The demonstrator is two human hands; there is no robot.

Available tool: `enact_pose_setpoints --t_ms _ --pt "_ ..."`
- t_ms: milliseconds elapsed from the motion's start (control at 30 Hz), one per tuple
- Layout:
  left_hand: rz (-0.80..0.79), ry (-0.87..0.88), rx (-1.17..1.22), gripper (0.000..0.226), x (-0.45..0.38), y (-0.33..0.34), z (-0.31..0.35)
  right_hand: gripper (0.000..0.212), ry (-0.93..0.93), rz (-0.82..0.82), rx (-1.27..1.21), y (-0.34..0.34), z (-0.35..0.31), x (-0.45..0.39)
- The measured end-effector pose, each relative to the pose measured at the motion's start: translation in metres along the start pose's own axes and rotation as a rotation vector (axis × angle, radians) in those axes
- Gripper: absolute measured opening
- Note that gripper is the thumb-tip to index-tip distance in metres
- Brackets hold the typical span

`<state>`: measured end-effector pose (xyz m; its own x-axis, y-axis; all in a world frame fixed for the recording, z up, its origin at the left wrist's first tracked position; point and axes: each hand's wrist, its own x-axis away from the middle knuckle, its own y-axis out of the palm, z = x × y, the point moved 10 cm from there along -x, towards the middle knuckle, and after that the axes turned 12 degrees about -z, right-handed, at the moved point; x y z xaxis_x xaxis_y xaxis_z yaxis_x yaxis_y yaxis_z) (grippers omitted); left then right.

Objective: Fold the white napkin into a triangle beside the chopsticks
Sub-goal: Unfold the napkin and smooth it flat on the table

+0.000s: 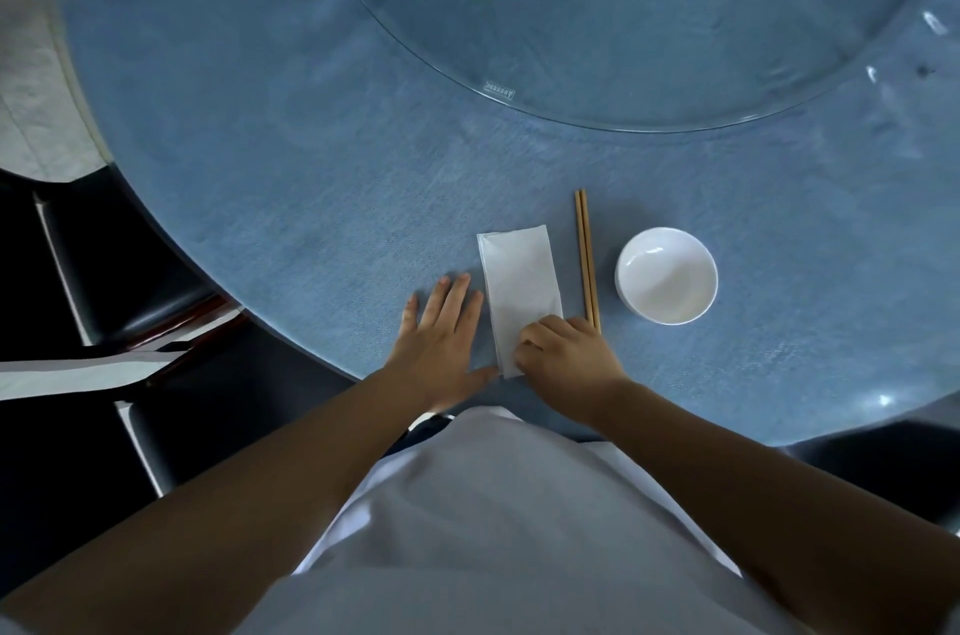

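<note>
The white napkin (519, 281) lies flat on the blue tablecloth as a long rectangle, just left of the pair of wooden chopsticks (587, 260). My right hand (566, 353) rests on the napkin's near end with its fingers curled over that corner, pinching or pressing it. My left hand (447, 338) lies flat on the cloth beside the napkin's left edge, fingers spread, thumb touching the near corner.
A white bowl (666, 274) stands right of the chopsticks. A glass turntable (623, 62) covers the table's middle, beyond the napkin. The round table's edge (291, 338) curves close to my body, with dark chairs (130, 281) at the left.
</note>
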<state>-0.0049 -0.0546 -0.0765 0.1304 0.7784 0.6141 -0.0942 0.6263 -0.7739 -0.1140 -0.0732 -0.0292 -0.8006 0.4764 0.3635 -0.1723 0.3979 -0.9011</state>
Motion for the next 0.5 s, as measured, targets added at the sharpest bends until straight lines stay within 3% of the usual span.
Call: enact_pose_setpoints --t_ms 233,500 --pt "0.034 -0.032 0.054 0.105 -0.0040 0.0035 -0.0023 0.024 0.065 0.025 -0.076 0.0010 -0.0002 0.0006" --pt "0.034 -0.031 0.096 0.108 -0.0064 0.0065 -0.0029 0.005 0.067 0.067 -0.063 0.0065 -0.0003 0.0014"
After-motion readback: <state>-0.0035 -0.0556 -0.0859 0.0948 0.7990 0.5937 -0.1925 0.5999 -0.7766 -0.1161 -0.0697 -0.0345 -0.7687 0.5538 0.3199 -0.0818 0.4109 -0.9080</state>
